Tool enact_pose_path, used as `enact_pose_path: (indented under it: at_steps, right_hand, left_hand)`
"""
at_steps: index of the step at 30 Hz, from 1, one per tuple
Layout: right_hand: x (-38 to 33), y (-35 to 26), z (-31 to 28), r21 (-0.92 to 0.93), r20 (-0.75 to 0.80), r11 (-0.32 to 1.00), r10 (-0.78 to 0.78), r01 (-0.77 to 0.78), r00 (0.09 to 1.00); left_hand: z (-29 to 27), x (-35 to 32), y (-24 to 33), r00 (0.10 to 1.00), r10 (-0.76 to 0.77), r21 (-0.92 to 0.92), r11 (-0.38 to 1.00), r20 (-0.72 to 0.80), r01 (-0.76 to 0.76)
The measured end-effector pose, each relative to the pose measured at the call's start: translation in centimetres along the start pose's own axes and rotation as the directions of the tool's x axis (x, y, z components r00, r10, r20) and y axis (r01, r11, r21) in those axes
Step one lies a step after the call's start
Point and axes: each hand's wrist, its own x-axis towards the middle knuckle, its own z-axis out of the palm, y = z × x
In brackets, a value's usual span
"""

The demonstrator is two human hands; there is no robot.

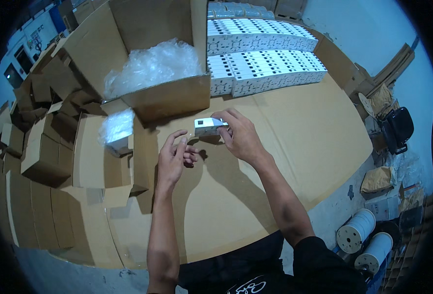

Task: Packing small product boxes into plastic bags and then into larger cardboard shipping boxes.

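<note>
A small white box (207, 128) with a dark square on its top is gripped at its right end by my right hand (238, 132), just above the cardboard-covered table (294, 142). Close to its left end is my left hand (175, 156), fingers apart and curled a little, with nothing seen in it. Rows of similar white boxes (280, 71) stand stacked at the back of the table. To the left, an opened carton (145, 171) contains white boxes (121, 142) partly covered by clear bubble wrap (118, 123).
A large open carton (167, 98) filled with clear plastic wrap (157, 66) stands behind my left hand. Several empty cartons (45, 147) crowd the left side. Beyond the right table edge are cable spools (361, 228), a black chair (396, 130) and a brown paper bag (377, 179).
</note>
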Motion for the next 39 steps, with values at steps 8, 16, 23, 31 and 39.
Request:
enact_pose_path:
  at_steps: [8,16,23,31,39]
  right_hand:
    - [-2.4,-1.7,3.3,0.235,-0.027,0.967,-0.092,0.095,0.995]
    - [-1.9,1.2,7.2,0.366,-0.078,0.924,0.147,-0.109,0.986]
    - [-1.8,1.4,6.7,0.284,-0.009,0.944,0.176,-0.166,0.984]
    - [-2.0,1.3,6.4,0.272,0.038,0.939,0.207,-0.21,0.978]
    - [-2.1,1.5,6.1,0.29,0.036,0.947,0.137,-0.141,0.99]
  left_hand:
    - [-1.2,0.0,-0.7,0.996,0.04,-0.178,0.983,-0.074,-0.053]
    - [-1.5,1.1,-2.1,0.928,0.32,-0.002,0.945,-0.192,-0.326]
    - [-1.9,1.1,-2.7,0.944,0.285,0.139,0.954,-0.164,-0.264]
    - [-1.9,0.6,-2.1,0.967,0.191,0.264,0.954,-0.17,-0.142]
    - [-1.3,0.2,-1.9,0.94,0.283,0.258,0.938,-0.189,-0.231]
